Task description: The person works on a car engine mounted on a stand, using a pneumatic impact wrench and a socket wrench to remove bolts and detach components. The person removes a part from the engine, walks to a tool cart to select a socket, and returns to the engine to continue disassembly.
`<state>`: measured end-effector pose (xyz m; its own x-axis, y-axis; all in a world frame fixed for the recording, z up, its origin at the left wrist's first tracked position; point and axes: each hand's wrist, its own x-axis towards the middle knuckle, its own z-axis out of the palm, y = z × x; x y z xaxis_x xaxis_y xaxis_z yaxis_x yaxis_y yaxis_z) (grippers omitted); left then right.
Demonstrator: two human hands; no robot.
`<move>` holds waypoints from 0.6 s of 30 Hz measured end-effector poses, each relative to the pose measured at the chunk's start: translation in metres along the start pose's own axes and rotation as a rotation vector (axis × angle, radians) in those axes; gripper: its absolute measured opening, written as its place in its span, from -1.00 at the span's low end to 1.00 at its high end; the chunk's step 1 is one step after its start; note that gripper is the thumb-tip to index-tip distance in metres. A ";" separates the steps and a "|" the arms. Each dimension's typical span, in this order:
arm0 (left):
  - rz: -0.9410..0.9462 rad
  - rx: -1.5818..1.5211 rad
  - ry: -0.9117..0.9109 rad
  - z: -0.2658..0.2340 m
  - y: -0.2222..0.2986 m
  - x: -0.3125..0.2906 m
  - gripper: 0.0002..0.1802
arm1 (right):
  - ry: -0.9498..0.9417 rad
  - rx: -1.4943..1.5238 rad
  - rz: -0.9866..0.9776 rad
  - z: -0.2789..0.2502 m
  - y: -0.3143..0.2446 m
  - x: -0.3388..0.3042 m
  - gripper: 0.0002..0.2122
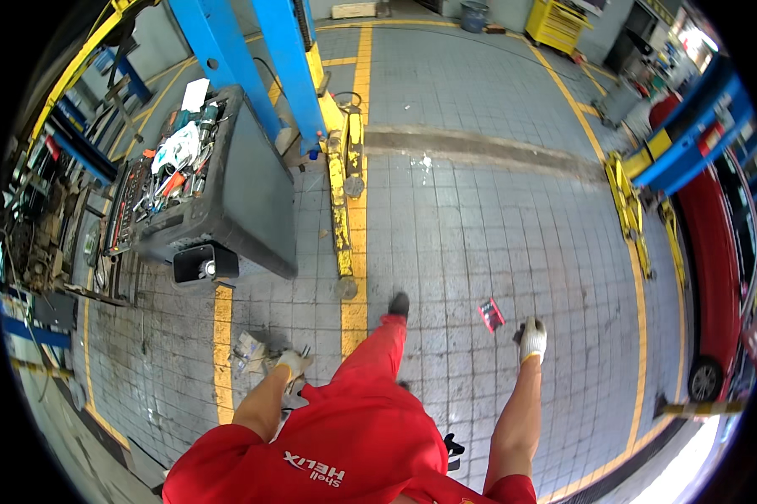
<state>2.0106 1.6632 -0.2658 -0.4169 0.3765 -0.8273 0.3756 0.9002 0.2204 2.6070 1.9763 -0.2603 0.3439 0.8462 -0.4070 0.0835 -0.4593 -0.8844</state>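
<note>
Red packet [491,316] lies apart, left of right hand's [532,340] fingers

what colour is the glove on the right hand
The right glove is mostly off-white, with a yellowish cuff; it shows in the head view.

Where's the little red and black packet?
In the head view, the little red and black packet shows right of the middle, against the gray floor tiles, just left of the gloved right hand.

Gloved left hand [293,364], gloved right hand [532,340] slightly farther forward — bare forearms [517,412] apart
</note>
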 end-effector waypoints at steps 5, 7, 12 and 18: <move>-0.262 -0.410 0.053 0.016 0.002 0.079 -0.50 | -0.405 -0.164 -0.168 0.188 -0.130 0.103 -0.69; -0.187 -0.398 0.011 -0.035 0.086 0.093 -0.40 | -0.453 -0.413 -0.162 0.213 -0.139 0.121 -0.69; -0.059 -0.491 0.094 -0.140 0.222 0.176 -0.50 | -0.523 -0.695 0.419 0.214 -0.044 0.209 -0.61; 0.019 -0.723 0.079 -0.289 0.422 0.251 -0.62 | -0.701 -1.227 0.465 0.246 -0.043 0.263 -0.73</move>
<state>1.8249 2.2008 -0.2310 -0.4841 0.3836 -0.7865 -0.2461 0.8028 0.5430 2.4638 2.2856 -0.3853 0.0804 0.3544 -0.9316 0.9344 -0.3522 -0.0533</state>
